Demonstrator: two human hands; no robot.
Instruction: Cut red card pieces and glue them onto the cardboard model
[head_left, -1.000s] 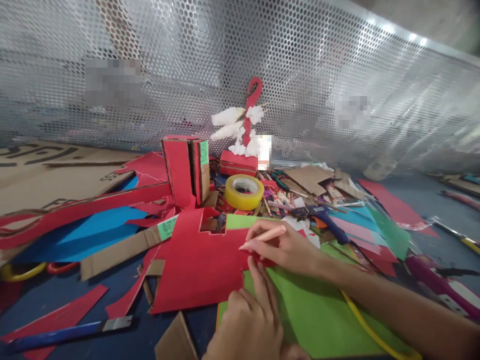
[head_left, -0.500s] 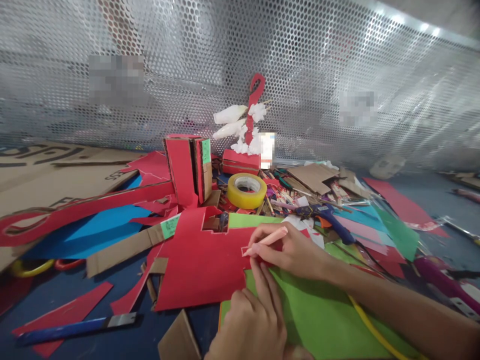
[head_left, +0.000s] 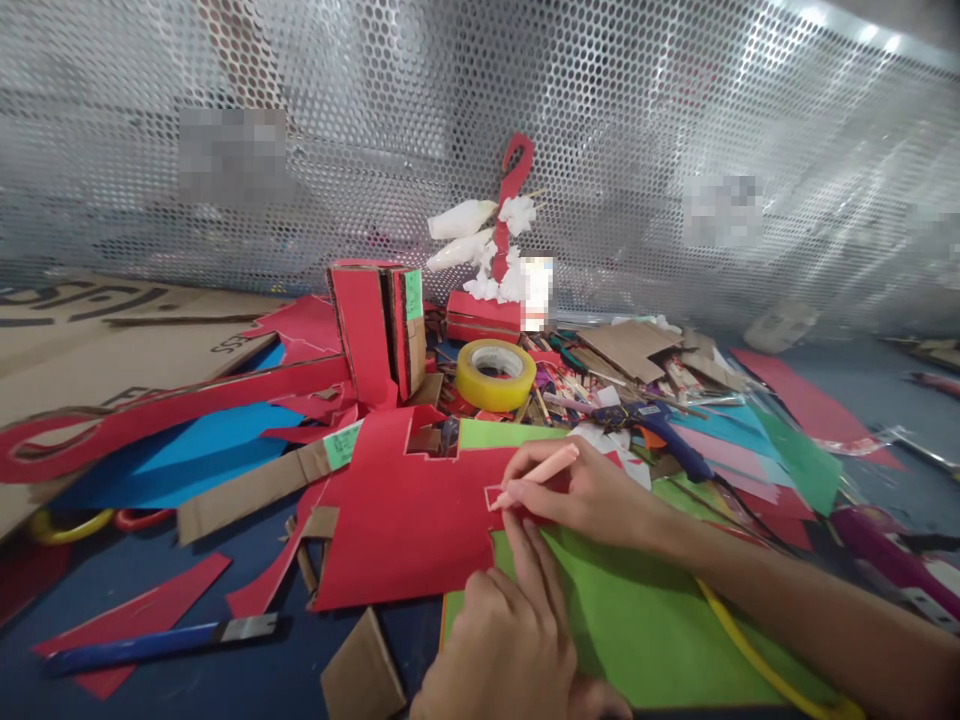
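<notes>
A sheet of red paper (head_left: pixel 416 530) lies in front of me, with a notch in its far edge and a small pale rectangular outline near its right side. My right hand (head_left: pixel 559 490) grips a pale pink pen (head_left: pixel 551 464), its tip on the paper at that outline. Just below the tip, my left hand (head_left: pixel 510 640) rests with two fingers stretched flat against the red paper's edge and the others curled. Beneath both hands is a green sheet (head_left: pixel 637 630).
A yellow tape roll (head_left: pixel 491 392), a blue glue gun (head_left: pixel 675 440) and cardboard scraps (head_left: pixel 626 348) lie beyond the hands. A red cardboard piece (head_left: pixel 364 335) stands at left. A blue cutter knife (head_left: pixel 157 645) is front left. A perforated metal screen (head_left: pixel 337 100) rises behind.
The pen tip has shifted very slightly to the right along the small outline. My left hand keeps its place. The whole view has moved a little.
</notes>
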